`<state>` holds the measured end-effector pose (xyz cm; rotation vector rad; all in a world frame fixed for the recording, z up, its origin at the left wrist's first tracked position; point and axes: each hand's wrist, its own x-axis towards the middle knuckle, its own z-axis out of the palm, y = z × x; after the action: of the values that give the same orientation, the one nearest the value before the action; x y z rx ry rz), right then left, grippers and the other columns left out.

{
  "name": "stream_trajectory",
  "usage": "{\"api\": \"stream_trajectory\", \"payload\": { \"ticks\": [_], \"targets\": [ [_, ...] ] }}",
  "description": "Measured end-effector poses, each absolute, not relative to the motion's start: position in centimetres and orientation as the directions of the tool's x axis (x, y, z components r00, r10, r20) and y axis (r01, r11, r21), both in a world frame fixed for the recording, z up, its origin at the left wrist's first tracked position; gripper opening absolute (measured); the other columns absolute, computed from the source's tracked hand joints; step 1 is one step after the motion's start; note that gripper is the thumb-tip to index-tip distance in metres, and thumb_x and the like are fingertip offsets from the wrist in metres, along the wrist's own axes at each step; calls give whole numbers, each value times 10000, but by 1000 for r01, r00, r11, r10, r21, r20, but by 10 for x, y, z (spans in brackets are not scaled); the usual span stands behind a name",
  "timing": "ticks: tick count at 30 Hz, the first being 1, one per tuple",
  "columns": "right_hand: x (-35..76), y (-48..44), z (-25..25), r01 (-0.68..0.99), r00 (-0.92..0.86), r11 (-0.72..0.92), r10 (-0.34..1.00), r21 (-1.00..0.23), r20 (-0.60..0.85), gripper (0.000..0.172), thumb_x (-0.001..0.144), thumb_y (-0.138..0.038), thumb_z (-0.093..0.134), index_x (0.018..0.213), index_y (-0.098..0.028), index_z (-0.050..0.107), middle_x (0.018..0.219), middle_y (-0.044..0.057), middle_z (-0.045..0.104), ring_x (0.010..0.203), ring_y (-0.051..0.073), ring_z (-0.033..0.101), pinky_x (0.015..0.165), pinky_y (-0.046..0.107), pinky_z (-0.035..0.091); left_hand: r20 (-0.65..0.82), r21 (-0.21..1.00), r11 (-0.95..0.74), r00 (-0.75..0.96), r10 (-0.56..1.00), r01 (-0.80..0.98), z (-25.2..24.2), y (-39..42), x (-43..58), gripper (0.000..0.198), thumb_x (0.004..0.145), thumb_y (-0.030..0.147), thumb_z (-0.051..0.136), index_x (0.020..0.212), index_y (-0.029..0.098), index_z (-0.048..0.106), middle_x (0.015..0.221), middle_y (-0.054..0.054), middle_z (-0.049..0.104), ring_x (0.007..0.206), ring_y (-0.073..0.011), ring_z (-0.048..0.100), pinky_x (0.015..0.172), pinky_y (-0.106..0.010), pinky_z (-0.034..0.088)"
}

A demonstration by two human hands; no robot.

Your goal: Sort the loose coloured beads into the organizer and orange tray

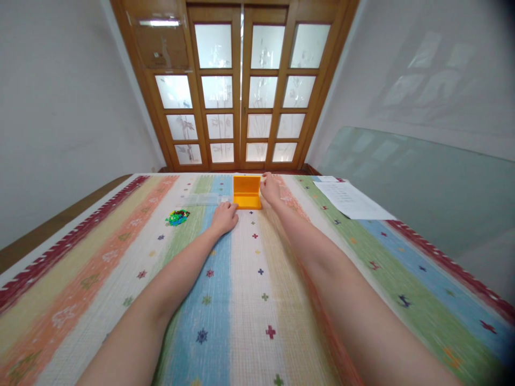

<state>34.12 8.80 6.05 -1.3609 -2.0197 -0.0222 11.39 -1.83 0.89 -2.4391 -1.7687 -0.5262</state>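
Note:
A small orange-yellow plastic box (247,201) stands on the striped cloth in front of me, its lid raised upright at the back and its inside facing me. My left hand (225,217) is closed, with its fingertips at the box's front left corner. At the right edge of the raised lid is my right hand (270,188), fingers bent together against that edge; the exact grip is too small to make out. A pile of small green, blue, yellow and dark red pieces (177,217) lies left of my left hand. Behind that hand lies a flat, clear plastic item (201,200).
The patterned tablecloth (245,300) covers the table. White paper sheets (350,199) lie at the far right. A pale glass-like panel (418,182) leans along the right wall. Wooden doors with glass panes (241,86) stand beyond the table's far edge.

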Motion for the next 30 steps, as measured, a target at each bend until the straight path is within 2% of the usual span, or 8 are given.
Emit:
{"api": "stream_trajectory", "payload": {
  "ticks": [4, 6, 9, 12, 16, 19, 24, 30],
  "targets": [
    [346, 85, 49, 809, -185, 437, 824, -394, 535, 388, 964, -204, 497, 1308, -173, 675, 1289, 134, 716, 1131, 267, 646, 997, 381, 499, 326, 134, -333, 276, 904, 933, 8, -18, 114, 417, 985, 286, 539, 1390, 224, 616, 1276, -135, 634, 1238, -310, 553, 1053, -441, 459],
    [351, 80, 43, 807, -193, 423, 848, -411, 494, 310, 963, -226, 506, 1157, -181, 744, 1203, 116, 752, 1076, 253, 662, 974, 358, 503, 329, 134, -338, 280, 902, 931, 8, -17, 114, 422, 985, 280, 536, 1395, 218, 615, 1282, -136, 639, 1240, -309, 557, 1051, -441, 462],
    [364, 67, 36, 840, -147, 354, 878, -412, 456, 282, 972, -237, 495, 1013, -182, 768, 1075, 111, 773, 976, 239, 669, 896, 324, 496, 325, 141, -348, 289, 900, 927, 8, -18, 114, 429, 986, 266, 530, 1404, 224, 616, 1311, -130, 647, 1250, -302, 567, 1060, -438, 462],
    [382, 51, 26, 876, -131, 312, 888, -369, 441, 286, 974, -213, 484, 1032, -172, 761, 1089, 118, 764, 979, 237, 661, 889, 317, 478, 321, 150, -354, 293, 900, 923, 9, -18, 115, 426, 987, 248, 518, 1399, 230, 626, 1335, -120, 662, 1264, -297, 579, 1068, -435, 465],
    [403, 34, 13, 897, -209, 321, 914, -304, 349, 313, 989, -199, 502, 1213, -177, 719, 1239, 130, 725, 1081, 238, 646, 930, 311, 465, 302, 173, -355, 294, 907, 919, 10, -16, 116, 430, 991, 254, 515, 1404, 217, 630, 1365, -128, 667, 1275, -302, 596, 1084, -440, 469],
    [410, 27, 10, 891, -313, 384, 906, -244, 285, 282, 1001, -187, 494, 1159, -176, 727, 1207, 129, 721, 1084, 232, 635, 941, 305, 450, 287, 185, -374, 314, 905, 909, 9, -15, 118, 456, 996, 264, 512, 1439, 222, 609, 1402, -122, 661, 1288, -290, 604, 1110, -426, 460],
    [410, 22, 13, 894, -319, 392, 897, -217, 306, 240, 970, -161, 512, 1068, -166, 732, 1129, 125, 726, 1008, 235, 630, 865, 300, 442, 283, 198, -375, 313, 907, 906, 5, -15, 118, 483, 998, 271, 500, 1469, 212, 587, 1450, -116, 651, 1324, -274, 596, 1149, -413, 440],
    [411, 18, 17, 875, -361, 434, 880, -214, 309, 206, 963, -154, 544, 1038, -164, 736, 1104, 128, 732, 1019, 243, 635, 888, 306, 443, 286, 199, -389, 326, 901, 900, 2, -15, 117, 496, 998, 276, 503, 1482, 201, 581, 1467, -118, 646, 1342, -281, 589, 1162, -421, 431]
  ]
}}
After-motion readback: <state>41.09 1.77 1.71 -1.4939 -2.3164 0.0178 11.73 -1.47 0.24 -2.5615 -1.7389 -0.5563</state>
